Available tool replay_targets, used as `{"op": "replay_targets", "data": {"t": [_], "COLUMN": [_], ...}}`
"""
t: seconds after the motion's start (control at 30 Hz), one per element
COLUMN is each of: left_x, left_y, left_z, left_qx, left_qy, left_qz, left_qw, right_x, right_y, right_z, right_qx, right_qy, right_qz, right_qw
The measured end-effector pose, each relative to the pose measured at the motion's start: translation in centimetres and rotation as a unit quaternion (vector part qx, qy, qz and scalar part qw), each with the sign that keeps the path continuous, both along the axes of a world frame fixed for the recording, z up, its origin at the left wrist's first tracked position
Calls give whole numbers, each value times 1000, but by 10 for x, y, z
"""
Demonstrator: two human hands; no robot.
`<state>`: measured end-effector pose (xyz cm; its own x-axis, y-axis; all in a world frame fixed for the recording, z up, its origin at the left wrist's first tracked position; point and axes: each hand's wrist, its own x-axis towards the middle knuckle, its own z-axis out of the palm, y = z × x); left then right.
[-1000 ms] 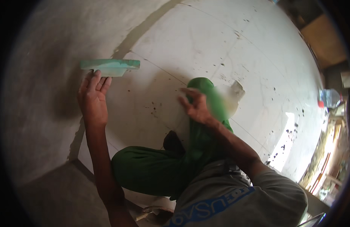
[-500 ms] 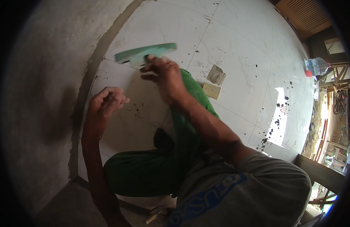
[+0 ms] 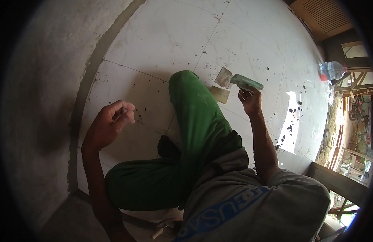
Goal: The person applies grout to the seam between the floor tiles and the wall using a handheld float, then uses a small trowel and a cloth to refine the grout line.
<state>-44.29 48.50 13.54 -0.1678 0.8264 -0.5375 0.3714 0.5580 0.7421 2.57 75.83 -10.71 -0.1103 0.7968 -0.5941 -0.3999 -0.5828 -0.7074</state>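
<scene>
My right hand (image 3: 252, 101) is closed around a pale green float (image 3: 247, 82), a long flat block held just above the tiled floor (image 3: 251, 44). Close to its left end lie a grey square pad (image 3: 223, 77) and a yellowish sponge-like block (image 3: 220, 94). Over the tiles near the wall hovers my left hand (image 3: 112, 123), its fingers curled in toward the thumb. Anything inside that curl is hidden.
A rough grey wall (image 3: 41, 80) rises on the left, with a cement strip (image 3: 83, 88) along its foot. Dark crumbs (image 3: 291, 117) dot the tiles at right. A clear bottle with a red cap (image 3: 334, 70) lies at far right. A wooden-handled tool (image 3: 157, 233) is at the bottom.
My right hand has carried the green float from the upper left, beyond my knee, across to the right beside the grey pad. My left hand has stayed nearly in place, still curled.
</scene>
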Motion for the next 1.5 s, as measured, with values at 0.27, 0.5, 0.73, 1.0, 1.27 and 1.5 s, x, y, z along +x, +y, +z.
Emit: {"op": "replay_targets", "data": {"t": [0.27,0.5,0.73,1.0,1.27,1.5], "left_x": [-7,-6,-9,-8,-64,-114], "left_y": [-2,-4,-6,-8,-77,-9], "left_z": [-12,-10,-19,-6,-66,-229], "left_qx": [-30,-42,-49,-18,5,50], "left_qy": [22,3,17,39,49,28], "left_qz": [16,50,28,59,99,83], "left_qw": [999,998,998,997,994,995], "right_x": [25,35,-11,-73,-42,157], "right_y": [11,-2,-20,-1,-24,-90], "right_z": [-26,-30,1,-66,-41,-40], "right_qx": [47,180,272,448,313,273], "right_qy": [-87,-625,-671,-555,-597,-691], "right_qz": [113,384,368,399,377,308], "right_qw": [989,656,583,576,635,594]}}
